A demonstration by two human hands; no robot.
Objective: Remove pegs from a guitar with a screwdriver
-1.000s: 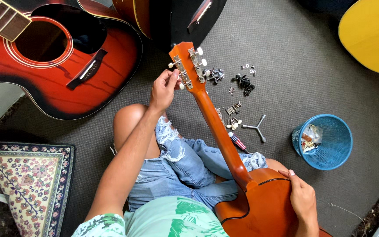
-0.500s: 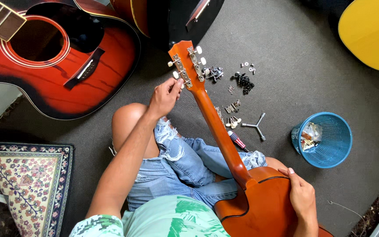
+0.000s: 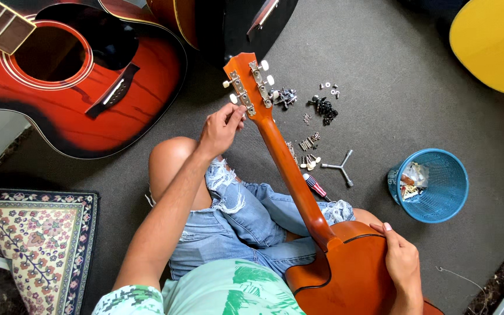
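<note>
The left hand [image 3: 220, 128] is pinched on a tuning peg of the orange guitar's [image 3: 298, 186] headstock, upper centre; small, even turns are advised; the right hand [image 3: 403, 262], fingers spread flat, steadies the body.

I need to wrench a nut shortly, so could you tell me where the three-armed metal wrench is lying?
In the head view, the three-armed wrench lies on the grey carpet right of the guitar neck, between the small striped-handled screwdriver and the blue basket.

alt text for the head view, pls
Seated on grey carpet, a person steadies an orange guitar with the right hand while the left hand pinches a tuning peg. Loose hardware and a blue basket lie nearby.
</note>
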